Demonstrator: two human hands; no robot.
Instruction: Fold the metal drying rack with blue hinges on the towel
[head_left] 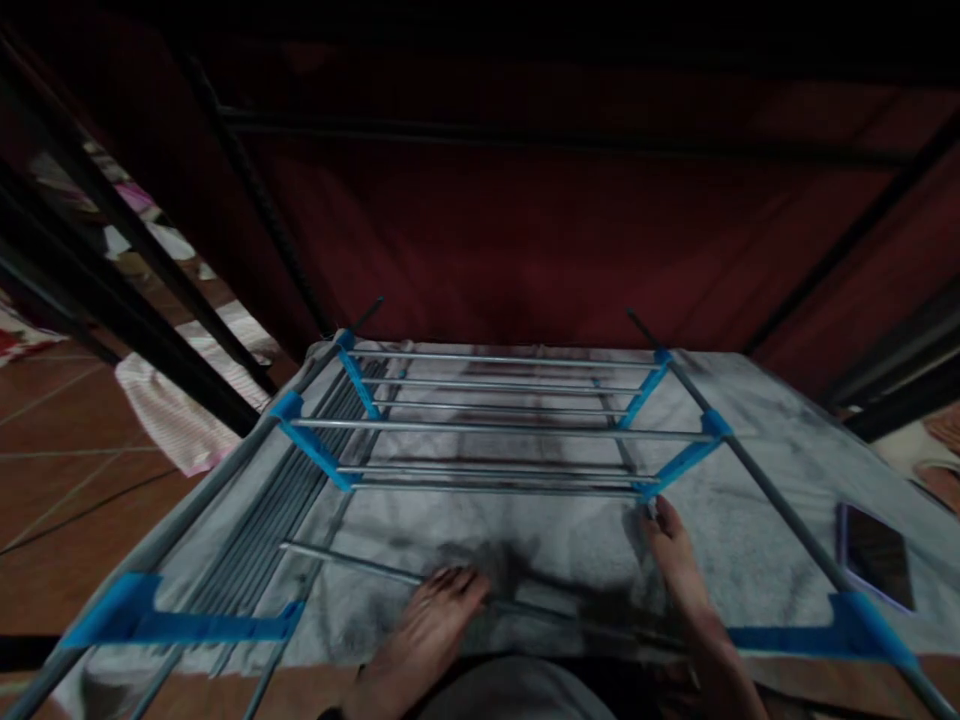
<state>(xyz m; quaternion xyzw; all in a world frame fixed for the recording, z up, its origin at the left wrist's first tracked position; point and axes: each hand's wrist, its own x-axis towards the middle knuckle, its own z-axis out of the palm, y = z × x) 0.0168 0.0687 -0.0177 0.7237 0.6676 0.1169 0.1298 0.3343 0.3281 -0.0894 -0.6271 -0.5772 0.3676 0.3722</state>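
A frame of grey metal tubes with blue plastic brackets lies in front of me. My left hand (442, 600) is closed over a loose grey metal rod (360, 563), which slants across the cloth just before my body. My right hand (669, 535) is at the lower end of a right-hand blue bracket (679, 468), its fingers pinched together. A small pale bit shows at those fingertips, too small to name. Several crossbars (495, 430) span between the left and right brackets. Nearer to me are another blue bracket (187, 626) at left and one (817, 640) at right.
Several loose rods (262, 510) lie side by side at the left on the pale cloth (780, 430). A phone (876, 556) rests at the right. Dark poles (135, 220) and a dark red cloth (525, 240) stand beyond. A striped cloth (169, 415) is on the tiled floor.
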